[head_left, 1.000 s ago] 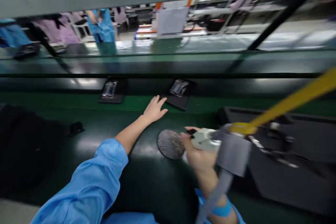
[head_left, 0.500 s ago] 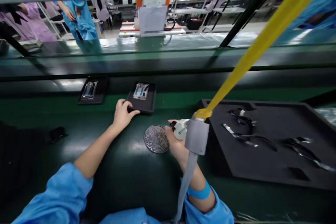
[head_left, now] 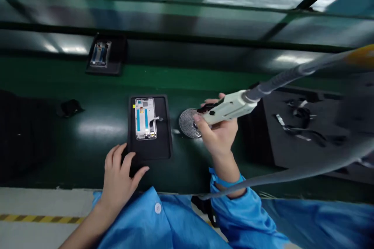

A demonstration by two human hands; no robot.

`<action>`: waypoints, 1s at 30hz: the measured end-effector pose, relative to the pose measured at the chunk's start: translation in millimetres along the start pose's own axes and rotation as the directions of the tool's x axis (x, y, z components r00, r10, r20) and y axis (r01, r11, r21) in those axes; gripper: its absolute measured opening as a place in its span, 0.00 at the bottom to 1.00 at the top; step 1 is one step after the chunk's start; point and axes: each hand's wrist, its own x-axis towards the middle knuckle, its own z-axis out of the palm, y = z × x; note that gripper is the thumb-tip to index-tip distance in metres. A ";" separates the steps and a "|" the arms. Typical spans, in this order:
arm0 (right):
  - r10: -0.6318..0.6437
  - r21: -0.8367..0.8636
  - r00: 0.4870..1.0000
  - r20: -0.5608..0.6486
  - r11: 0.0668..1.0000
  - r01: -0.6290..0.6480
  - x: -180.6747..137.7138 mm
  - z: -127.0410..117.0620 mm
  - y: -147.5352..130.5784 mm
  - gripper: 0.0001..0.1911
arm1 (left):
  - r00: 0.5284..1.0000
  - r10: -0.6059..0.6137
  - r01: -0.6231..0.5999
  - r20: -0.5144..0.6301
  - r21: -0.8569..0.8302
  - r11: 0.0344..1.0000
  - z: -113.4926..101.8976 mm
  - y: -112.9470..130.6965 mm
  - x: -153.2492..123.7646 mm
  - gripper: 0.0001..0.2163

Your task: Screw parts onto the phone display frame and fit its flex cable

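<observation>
My left hand point(head_left: 118, 173) is at the near left corner of a shallow black tray point(head_left: 149, 149), fingers spread and fingertips at the rim. In the tray lies an opened phone point(head_left: 146, 118) with a silver frame, two blue strips and a small flex cable at its right side. My right hand point(head_left: 219, 134) is wrapped round a pale electric screwdriver point(head_left: 230, 107) with a grey cable. The screwdriver's front end is over a round dish of tiny screws point(head_left: 187, 123), partly covered by my fingers; its tip is hidden.
A second black tray point(head_left: 115, 68) with an opened phone stands farther back on the left. At the right, a large black foam tray point(head_left: 280, 148) holds pliers-like tools point(head_left: 300, 130). A small black object point(head_left: 70, 107) lies left. A grey cable point(head_left: 277, 179) crosses in front.
My left hand has drawn the tray with the phone nearer to me, and its fingers have spread. The screwdriver has swung from upright to slanting leftward over the dish. The view has tilted down.
</observation>
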 end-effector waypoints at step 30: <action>0.051 -0.288 0.690 0.722 0.929 0.233 -24.0 42.9 -22.2 0.05 | 0.897 0.432 -0.442 -0.094 -0.202 0.874 26.5 5.7 51.0 0.14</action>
